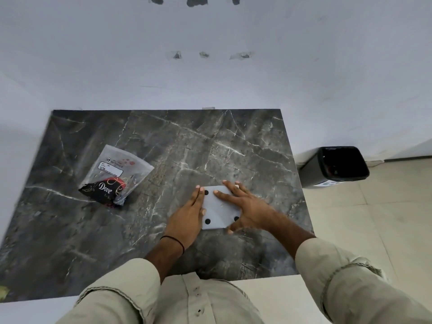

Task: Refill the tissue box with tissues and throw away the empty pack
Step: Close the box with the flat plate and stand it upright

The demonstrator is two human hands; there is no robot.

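Tissue box (218, 208), lower centre of the frame, lay underside up on the marble table (163, 141). Left hand (187, 218) braced its left edge; right hand (245, 210) pressed flat on top, probably seating the base. Emptied pack (115, 175) lay centre-left, bin (336, 166) at right.

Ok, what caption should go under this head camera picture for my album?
Both hands, left and right, press on a white tissue box on a marble table, plastic pack nearby.

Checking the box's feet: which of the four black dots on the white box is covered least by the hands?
The dot at the near left corner of the white box: fully visible. The left hand and right hand crowd the other three.
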